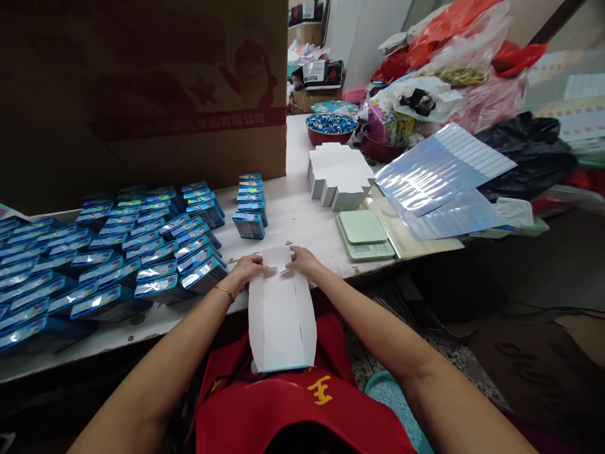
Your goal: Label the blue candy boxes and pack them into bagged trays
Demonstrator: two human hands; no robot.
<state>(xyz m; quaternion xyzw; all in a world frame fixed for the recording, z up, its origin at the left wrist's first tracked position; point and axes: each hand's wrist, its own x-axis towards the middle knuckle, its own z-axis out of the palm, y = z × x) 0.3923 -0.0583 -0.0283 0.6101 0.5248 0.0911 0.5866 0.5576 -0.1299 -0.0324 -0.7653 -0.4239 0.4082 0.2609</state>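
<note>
A white die-cut cardboard box blank (pixel 282 315) lies partly unfolded between my hands, its near end against my red apron and its far end at the table edge. My left hand (pixel 249 268) pinches the blank's far left flap; a gold bracelet circles that wrist. On the far right flap, my right hand (pixel 302 260) has its fingers closed. Just beyond stands a short row of blue folded boxes (pixel 249 226). A stack of flat white blanks (pixel 340 167) sits further back to the right.
Many blue boxes (pixel 155 271) stand in rows at left before a large brown carton (pixel 189 145). A green scale (pixel 363 233), shiny sheets (pixel 439 170) and a red bowl of blue-wrapped pieces (pixel 331 124) are on the right. A turquoise tub (pixel 394 403) is below.
</note>
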